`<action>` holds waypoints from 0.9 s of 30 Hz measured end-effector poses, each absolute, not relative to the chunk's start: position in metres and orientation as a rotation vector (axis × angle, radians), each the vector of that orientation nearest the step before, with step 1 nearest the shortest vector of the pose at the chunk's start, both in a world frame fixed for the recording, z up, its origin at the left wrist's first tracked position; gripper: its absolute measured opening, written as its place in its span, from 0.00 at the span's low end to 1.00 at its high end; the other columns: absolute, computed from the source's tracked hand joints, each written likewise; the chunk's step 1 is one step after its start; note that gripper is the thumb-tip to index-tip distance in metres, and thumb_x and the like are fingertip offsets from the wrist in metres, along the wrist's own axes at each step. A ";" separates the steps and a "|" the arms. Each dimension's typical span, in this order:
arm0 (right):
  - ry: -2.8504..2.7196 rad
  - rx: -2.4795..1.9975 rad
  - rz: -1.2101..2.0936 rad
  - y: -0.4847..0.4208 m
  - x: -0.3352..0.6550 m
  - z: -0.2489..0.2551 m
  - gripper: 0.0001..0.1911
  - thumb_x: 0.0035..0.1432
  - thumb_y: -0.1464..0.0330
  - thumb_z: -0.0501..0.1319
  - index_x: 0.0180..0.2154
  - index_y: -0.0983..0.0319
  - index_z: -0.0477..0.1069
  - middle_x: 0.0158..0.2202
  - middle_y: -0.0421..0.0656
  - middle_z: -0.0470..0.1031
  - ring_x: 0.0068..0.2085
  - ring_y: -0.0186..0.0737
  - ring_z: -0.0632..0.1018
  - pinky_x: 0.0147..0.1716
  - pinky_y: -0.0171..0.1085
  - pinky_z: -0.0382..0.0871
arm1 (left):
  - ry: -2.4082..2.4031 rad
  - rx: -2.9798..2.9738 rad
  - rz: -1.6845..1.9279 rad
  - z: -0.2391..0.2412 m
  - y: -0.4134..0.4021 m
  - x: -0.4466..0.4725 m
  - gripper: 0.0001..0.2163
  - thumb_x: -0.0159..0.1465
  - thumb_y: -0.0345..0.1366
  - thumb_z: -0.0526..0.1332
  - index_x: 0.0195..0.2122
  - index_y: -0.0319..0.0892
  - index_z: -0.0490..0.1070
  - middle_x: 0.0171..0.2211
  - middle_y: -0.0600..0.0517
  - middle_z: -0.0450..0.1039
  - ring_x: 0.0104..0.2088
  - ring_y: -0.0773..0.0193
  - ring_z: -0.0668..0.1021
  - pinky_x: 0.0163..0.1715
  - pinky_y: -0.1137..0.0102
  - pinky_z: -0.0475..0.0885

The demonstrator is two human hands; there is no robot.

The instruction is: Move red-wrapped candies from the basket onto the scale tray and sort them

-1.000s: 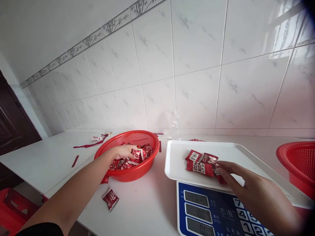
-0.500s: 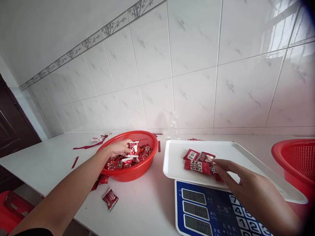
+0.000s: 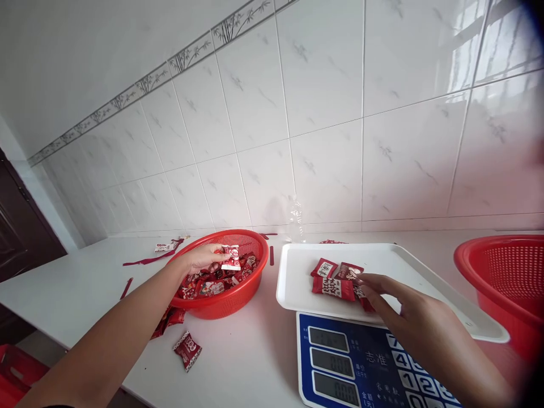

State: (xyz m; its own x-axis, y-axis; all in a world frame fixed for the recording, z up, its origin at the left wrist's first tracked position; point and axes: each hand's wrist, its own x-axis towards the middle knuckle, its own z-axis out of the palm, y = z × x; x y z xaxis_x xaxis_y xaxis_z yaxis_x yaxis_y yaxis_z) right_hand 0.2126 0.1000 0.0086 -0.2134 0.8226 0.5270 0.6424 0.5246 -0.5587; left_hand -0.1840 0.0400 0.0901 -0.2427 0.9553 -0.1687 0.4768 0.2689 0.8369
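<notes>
My left hand (image 3: 203, 256) reaches into a red mesh basket (image 3: 255, 275) full of small red candy packets and pinches one red-and-white packet (image 3: 230, 256) lifted above the pile. My right hand (image 3: 414, 314) stretches over the white tray (image 3: 395, 263) on a blue digital scale (image 3: 340, 362), its fingers spread and their tips touching a small group of red packets (image 3: 335, 279) lying on the tray.
A second red basket (image 3: 504, 277) stands at the right edge. One loose packet (image 3: 187, 349) lies on the white counter near its front edge, more beside the first basket. Red strips and a wrapper (image 3: 164, 247) lie by the tiled wall. A clear bottle (image 3: 296, 218) stands behind.
My left hand has lifted a single packet up out of the pile in the basket. My right hand has stayed with its fingertips on the packets on the tray.
</notes>
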 end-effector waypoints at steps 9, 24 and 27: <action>-1.867 -1.256 0.288 0.090 0.213 0.020 0.19 0.60 0.56 0.50 0.40 0.54 0.77 0.36 0.41 0.82 0.22 0.40 0.75 0.26 0.39 0.68 | 1.567 1.415 1.008 0.098 0.063 -0.083 0.22 0.53 0.51 0.68 0.42 0.42 0.69 0.27 0.57 0.66 0.21 0.74 0.62 0.18 0.75 0.50; -1.850 -1.254 0.278 0.094 0.217 0.021 0.16 0.62 0.60 0.51 0.41 0.55 0.76 0.40 0.41 0.82 0.36 0.46 0.81 0.32 0.40 0.71 | 1.665 1.634 1.096 0.071 0.081 0.007 0.20 0.57 0.49 0.63 0.48 0.45 0.69 0.23 0.59 0.63 0.21 0.69 0.65 0.23 0.72 0.58; -1.883 -1.218 0.267 0.091 0.215 0.020 0.17 0.63 0.60 0.50 0.41 0.55 0.76 0.42 0.42 0.82 0.38 0.46 0.81 0.32 0.40 0.72 | 1.573 1.459 1.350 0.059 0.052 -0.004 0.24 0.56 0.56 0.62 0.46 0.46 0.68 0.22 0.60 0.62 0.18 0.71 0.63 0.19 0.73 0.57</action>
